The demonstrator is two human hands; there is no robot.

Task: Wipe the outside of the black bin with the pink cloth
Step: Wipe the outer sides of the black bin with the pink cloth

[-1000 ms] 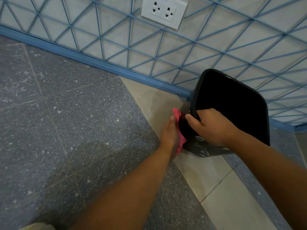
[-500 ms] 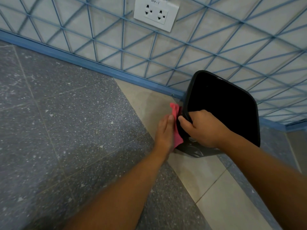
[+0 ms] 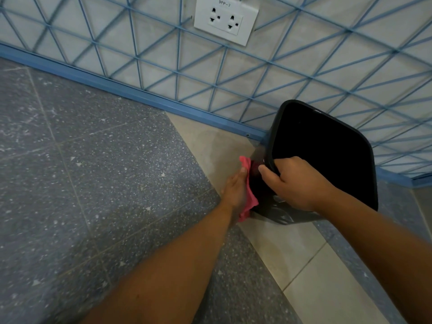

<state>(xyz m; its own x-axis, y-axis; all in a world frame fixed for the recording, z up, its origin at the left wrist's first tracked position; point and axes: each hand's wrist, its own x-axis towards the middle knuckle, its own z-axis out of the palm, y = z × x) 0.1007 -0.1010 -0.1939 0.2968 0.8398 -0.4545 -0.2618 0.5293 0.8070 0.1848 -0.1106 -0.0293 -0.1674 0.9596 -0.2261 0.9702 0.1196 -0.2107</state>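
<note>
Hands work apart: right hand (image 3: 298, 183) clamps black bin (image 3: 327, 160) rim, steadying it, while left hand (image 3: 236, 190), at its nine o'clock, presses pink cloth (image 3: 250, 199) flat against the side.

Indoor room: tiled floor (image 3: 98, 174), wall socket (image 3: 226, 19).

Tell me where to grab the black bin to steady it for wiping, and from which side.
Grip the black bin by its near rim, from above, as the right hand does: fingers inside, thumb outside. The open top tilts toward the camera, so that edge is exposed, and the left hand can press the pink cloth on the outer wall.
</note>
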